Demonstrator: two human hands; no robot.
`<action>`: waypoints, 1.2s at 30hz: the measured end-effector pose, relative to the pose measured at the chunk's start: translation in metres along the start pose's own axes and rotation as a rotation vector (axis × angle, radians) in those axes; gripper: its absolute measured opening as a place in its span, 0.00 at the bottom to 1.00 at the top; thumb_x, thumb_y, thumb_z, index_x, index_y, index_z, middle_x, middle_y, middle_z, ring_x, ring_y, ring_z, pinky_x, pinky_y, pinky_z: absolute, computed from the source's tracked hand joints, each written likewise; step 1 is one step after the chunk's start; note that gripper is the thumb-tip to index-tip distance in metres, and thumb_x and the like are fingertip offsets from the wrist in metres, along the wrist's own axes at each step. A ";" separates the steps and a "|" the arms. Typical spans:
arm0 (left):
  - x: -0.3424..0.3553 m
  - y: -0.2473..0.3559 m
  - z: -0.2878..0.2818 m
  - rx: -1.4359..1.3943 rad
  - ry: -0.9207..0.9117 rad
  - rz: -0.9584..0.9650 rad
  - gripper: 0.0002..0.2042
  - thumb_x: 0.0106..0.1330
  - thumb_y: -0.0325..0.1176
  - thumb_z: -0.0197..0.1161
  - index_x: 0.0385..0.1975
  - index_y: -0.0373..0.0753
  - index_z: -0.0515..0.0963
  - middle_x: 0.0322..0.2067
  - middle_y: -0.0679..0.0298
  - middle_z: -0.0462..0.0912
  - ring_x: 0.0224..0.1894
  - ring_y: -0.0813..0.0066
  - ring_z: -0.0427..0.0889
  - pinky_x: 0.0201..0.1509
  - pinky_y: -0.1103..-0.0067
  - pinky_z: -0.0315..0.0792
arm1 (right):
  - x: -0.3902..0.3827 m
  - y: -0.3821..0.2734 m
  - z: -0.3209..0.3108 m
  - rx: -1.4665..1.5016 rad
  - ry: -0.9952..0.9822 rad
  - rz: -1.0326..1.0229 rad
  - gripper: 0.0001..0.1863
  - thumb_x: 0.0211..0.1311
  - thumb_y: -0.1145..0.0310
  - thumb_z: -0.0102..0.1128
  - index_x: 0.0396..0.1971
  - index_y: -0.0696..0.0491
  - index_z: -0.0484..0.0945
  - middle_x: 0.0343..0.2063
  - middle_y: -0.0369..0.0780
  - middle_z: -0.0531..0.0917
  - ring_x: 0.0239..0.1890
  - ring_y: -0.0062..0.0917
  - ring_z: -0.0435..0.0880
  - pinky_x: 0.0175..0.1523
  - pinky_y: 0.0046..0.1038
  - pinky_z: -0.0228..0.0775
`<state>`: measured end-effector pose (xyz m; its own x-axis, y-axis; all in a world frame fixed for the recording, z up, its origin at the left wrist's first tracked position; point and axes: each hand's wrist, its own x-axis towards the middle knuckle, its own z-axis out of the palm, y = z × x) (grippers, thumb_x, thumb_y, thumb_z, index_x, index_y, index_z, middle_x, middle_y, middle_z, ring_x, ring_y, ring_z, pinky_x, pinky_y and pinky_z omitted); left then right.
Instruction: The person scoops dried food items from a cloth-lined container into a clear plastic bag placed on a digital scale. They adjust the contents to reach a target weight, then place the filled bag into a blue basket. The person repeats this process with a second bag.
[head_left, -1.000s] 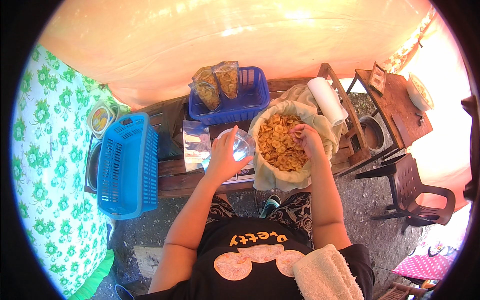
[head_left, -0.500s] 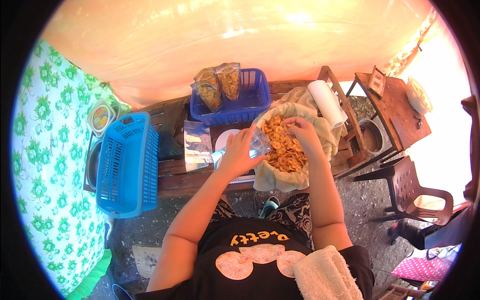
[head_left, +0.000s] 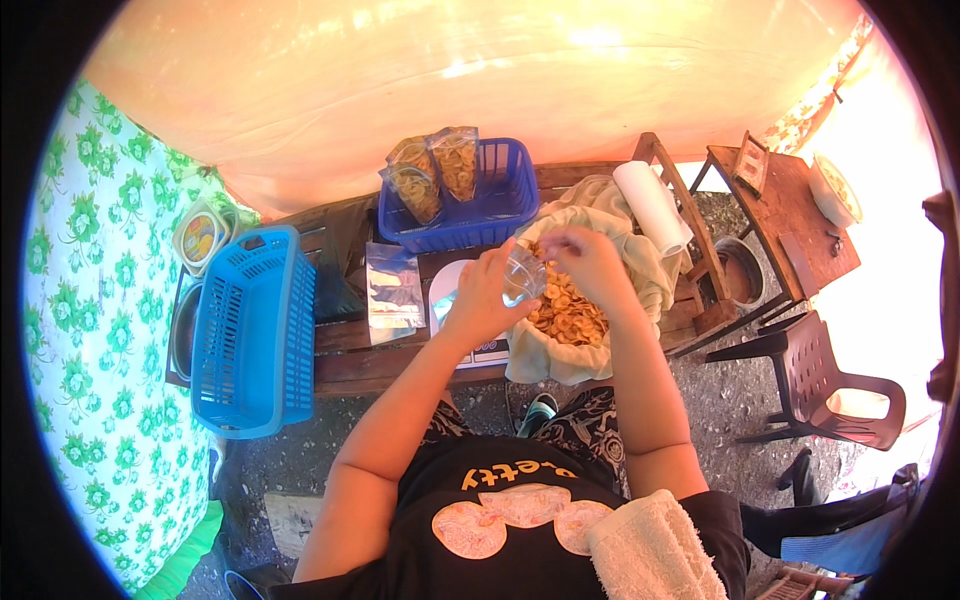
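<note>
My left hand [head_left: 478, 308] is wrapped round a clear plastic pouch [head_left: 523, 276], tilted with its mouth toward the chips. My right hand [head_left: 590, 262] is beside the pouch's mouth with its fingers drawn together; whatever is in them is hidden. Beneath both hands, thin golden fried chips [head_left: 572, 318] fill a container lined with pale cloth [head_left: 548, 366]. A white weighing scale [head_left: 440, 288] stands just left of my left hand, partly covered by it. Left of the scale lies a flat stand-up pouch [head_left: 394, 285] with a silvery look.
Behind the scale, a dark blue basket [head_left: 470, 230] holds upright filled pouches [head_left: 456, 165]. A long light-blue basket [head_left: 240, 350] stands at the left. A white paper roll [head_left: 652, 208] lies behind the chips. Rightward are a wooden table [head_left: 790, 220], a brown plastic chair [head_left: 810, 375] and a person's leg [head_left: 830, 515].
My right hand has moved left and away from me, from the chips to the pouch's mouth. The pouch is tipped more upward. The person at the lower right has shifted.
</note>
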<state>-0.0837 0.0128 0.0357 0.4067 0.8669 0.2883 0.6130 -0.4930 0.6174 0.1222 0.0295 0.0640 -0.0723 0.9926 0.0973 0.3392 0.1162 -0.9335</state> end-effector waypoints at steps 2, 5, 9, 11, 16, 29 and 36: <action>-0.001 -0.002 -0.004 0.000 -0.005 -0.037 0.46 0.53 0.45 0.73 0.70 0.40 0.54 0.60 0.47 0.66 0.62 0.46 0.66 0.65 0.57 0.61 | 0.015 0.016 -0.018 0.076 0.087 0.029 0.13 0.59 0.73 0.61 0.44 0.60 0.81 0.32 0.44 0.86 0.33 0.28 0.85 0.42 0.30 0.75; -0.005 -0.008 -0.010 0.010 0.044 -0.014 0.46 0.53 0.45 0.73 0.69 0.37 0.53 0.59 0.47 0.67 0.59 0.46 0.68 0.64 0.58 0.61 | 0.030 0.050 -0.027 -0.384 0.112 0.109 0.12 0.58 0.69 0.63 0.39 0.59 0.81 0.32 0.45 0.85 0.34 0.35 0.84 0.42 0.34 0.75; -0.008 -0.014 -0.009 0.013 0.062 -0.031 0.46 0.53 0.44 0.73 0.69 0.37 0.53 0.58 0.48 0.68 0.60 0.48 0.68 0.65 0.57 0.59 | 0.027 0.093 0.001 -0.645 0.124 0.127 0.14 0.54 0.67 0.69 0.38 0.59 0.82 0.34 0.44 0.85 0.37 0.34 0.84 0.43 0.32 0.75; -0.008 -0.016 -0.007 0.002 0.053 -0.023 0.46 0.53 0.44 0.73 0.69 0.37 0.53 0.58 0.48 0.68 0.61 0.49 0.68 0.66 0.57 0.58 | 0.024 0.106 0.012 -0.793 0.192 0.042 0.14 0.53 0.65 0.70 0.36 0.59 0.82 0.34 0.44 0.85 0.36 0.37 0.84 0.45 0.33 0.75; -0.005 -0.018 0.001 0.046 -0.006 -0.003 0.46 0.53 0.44 0.73 0.69 0.37 0.54 0.58 0.49 0.68 0.61 0.50 0.68 0.67 0.54 0.55 | 0.025 0.091 -0.011 -0.220 0.234 0.239 0.13 0.55 0.65 0.69 0.36 0.58 0.83 0.27 0.40 0.85 0.29 0.26 0.82 0.37 0.27 0.73; 0.009 -0.002 -0.008 0.017 0.027 -0.011 0.47 0.54 0.45 0.74 0.70 0.37 0.53 0.61 0.48 0.66 0.63 0.47 0.65 0.67 0.60 0.60 | 0.057 0.096 -0.022 -0.680 -0.012 0.164 0.14 0.64 0.64 0.59 0.47 0.48 0.82 0.44 0.40 0.83 0.48 0.35 0.82 0.52 0.36 0.74; -0.009 -0.015 -0.020 0.013 0.069 -0.012 0.46 0.53 0.43 0.75 0.69 0.36 0.55 0.59 0.48 0.68 0.60 0.48 0.68 0.64 0.60 0.63 | 0.003 0.108 -0.023 -0.910 -0.152 0.109 0.17 0.61 0.69 0.58 0.51 0.48 0.79 0.59 0.40 0.70 0.64 0.37 0.66 0.61 0.35 0.66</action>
<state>-0.1101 0.0133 0.0387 0.3518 0.8755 0.3311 0.6264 -0.4831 0.6118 0.1803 0.0462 -0.0287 -0.0965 0.9920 -0.0813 0.9521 0.0681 -0.2982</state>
